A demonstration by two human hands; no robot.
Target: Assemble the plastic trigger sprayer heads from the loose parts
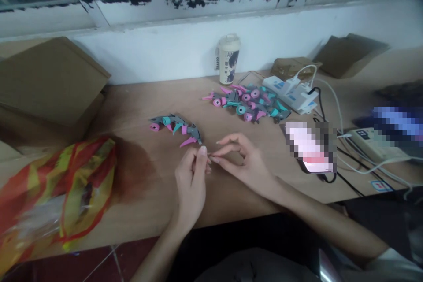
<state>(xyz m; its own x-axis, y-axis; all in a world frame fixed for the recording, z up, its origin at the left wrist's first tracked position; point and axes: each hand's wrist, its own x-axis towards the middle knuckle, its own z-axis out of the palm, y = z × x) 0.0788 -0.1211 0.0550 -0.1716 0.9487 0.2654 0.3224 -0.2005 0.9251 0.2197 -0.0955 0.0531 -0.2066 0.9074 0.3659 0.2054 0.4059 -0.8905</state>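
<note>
Both hands meet over the front middle of the table. My left hand is closed, thumb on top, with its fingertips curled around something too small to name. From the right, my right hand pinches with thumb and fingers at the same spot, and what lies between the tips cannot be made out. Just beyond the left hand lies a short row of grey, pink and teal plastic pieces. Farther back to the right is a larger pile of similar grey, pink and teal plastic pieces.
A printed cup stands against the wall. To the right are a white power strip, cables and a lit phone. A red and yellow plastic bag and a cardboard box take up the left side.
</note>
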